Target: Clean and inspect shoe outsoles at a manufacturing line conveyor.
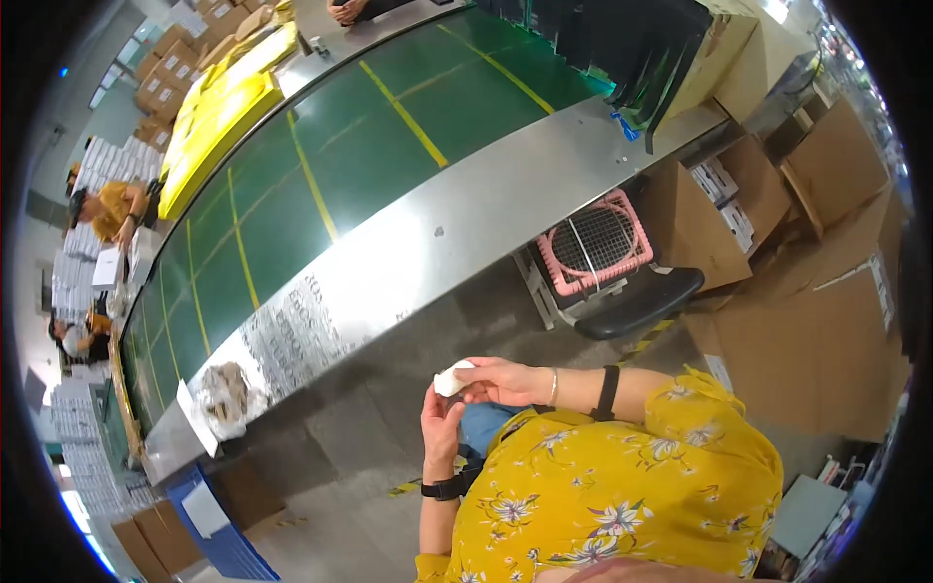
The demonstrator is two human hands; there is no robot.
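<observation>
In front of my body, both hands meet at a small, white, rounded object point(452, 380), too small and overexposed to name. My right hand point(498, 380) pinches it from the right between thumb and fingers. From the left and below, my left hand point(440, 428) reaches up with bent fingers against its left side. The left thumb points upward near it. Parts of the object are covered by my fingers. Both hands are off the conveyor, over the gap between my body and its metal edge.
A green conveyor point(389, 131) with yellow lines runs beyond a metal ledge point(437, 228). On the ledge lies a clear plastic bag point(224, 398). A black stool seat point(641, 303), a pink crate point(595, 243) and open cartons point(797, 321) stand right. People point(112, 209) work at far left.
</observation>
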